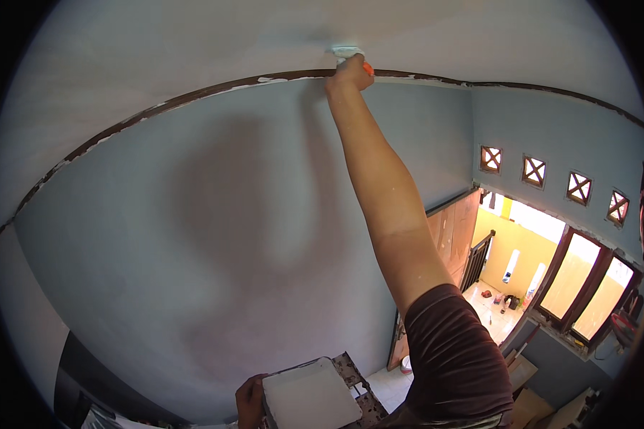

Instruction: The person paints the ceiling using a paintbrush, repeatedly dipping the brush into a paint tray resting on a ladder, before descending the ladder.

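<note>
Right hand (353,72) clamped around an orange-handled, white-ended tool (348,51) at the pale ceiling (193,39), just above dark trim (315,74), left hand (249,402) gripping the left edge of a near, pale rectangular tray (300,366), blue-grey wall (279,236) behind, windows (569,275) far right.

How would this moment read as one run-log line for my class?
right hand: holds orange-handled tool up at pale ceiling | left hand: against left edge of tray | grip on tray: unclear

White-filled tray (295,369) on spattered stand (371,410)
</note>
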Motion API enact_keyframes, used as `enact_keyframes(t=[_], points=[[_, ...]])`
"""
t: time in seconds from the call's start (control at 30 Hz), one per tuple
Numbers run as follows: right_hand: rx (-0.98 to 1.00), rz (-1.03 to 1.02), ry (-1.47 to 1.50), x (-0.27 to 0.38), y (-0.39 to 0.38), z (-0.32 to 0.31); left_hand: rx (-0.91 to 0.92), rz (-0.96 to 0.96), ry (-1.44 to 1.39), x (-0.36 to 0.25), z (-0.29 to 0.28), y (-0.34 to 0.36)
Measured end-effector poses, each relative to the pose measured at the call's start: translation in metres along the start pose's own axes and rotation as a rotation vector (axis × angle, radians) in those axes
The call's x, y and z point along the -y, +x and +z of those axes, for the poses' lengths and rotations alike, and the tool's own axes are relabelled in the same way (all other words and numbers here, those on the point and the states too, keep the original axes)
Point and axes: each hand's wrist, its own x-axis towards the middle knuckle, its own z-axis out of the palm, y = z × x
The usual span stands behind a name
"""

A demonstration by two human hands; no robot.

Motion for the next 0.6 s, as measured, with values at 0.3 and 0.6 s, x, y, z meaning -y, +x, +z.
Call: enact_keyframes(t=[0.3,0.6], points=[[0.108,0.029,-0.034,0.048,-0.009,0.005,-0.064,0.152,-0.036,0.025,-0.003,0.013],[0.324,-0.129,0.143,0.123,-0.054,-0.028,-0.05,0.19,-0.066,-0.001,0.002,0.006]])
